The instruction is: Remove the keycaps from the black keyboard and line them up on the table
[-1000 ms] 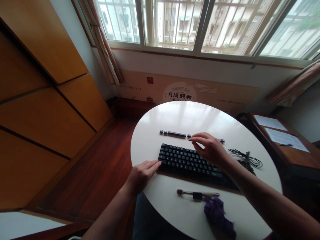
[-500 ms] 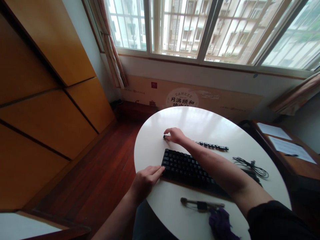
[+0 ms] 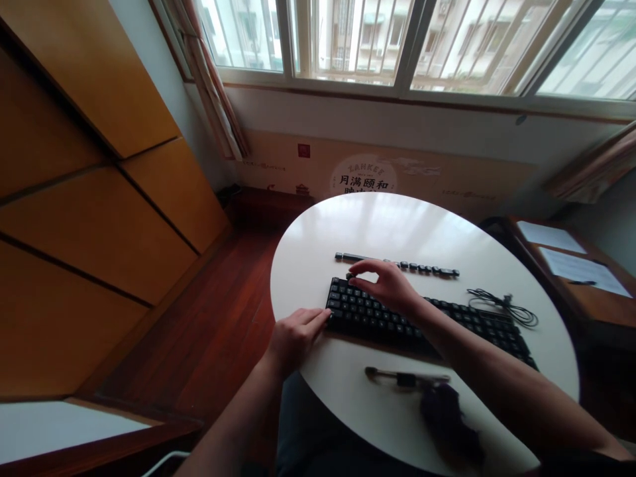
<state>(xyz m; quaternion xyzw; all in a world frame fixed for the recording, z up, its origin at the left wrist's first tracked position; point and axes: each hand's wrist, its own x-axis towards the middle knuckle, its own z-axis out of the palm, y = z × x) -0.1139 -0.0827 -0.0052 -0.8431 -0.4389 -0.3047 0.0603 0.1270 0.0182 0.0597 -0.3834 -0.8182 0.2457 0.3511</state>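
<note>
A black keyboard [image 3: 377, 317] lies on a white oval table. Its left end is gripped by my left hand [image 3: 299, 333], whose fingertips rest at the left edge keys. Over the top left keys, my right hand [image 3: 385, 281] pinches a small dark keycap [image 3: 350, 275] between thumb and index finger. Behind the keyboard runs a row of loose black keycaps [image 3: 421, 268], with a long bar-shaped keycap [image 3: 358, 258] toward its left end. My right hand and forearm hide part of that row and the middle of the keyboard.
A coiled black cable [image 3: 507, 306] lies at the table's right. Near the front edge are a slim brush-like tool [image 3: 407, 379] and a dark purple cloth [image 3: 450, 417], both blurred. A wooden side table [image 3: 571, 291] with papers stands at right.
My right hand has moved from the left end of the keycap row back to the keyboard's upper left. My left hand stays at the keyboard's edge. The camera view has shifted.
</note>
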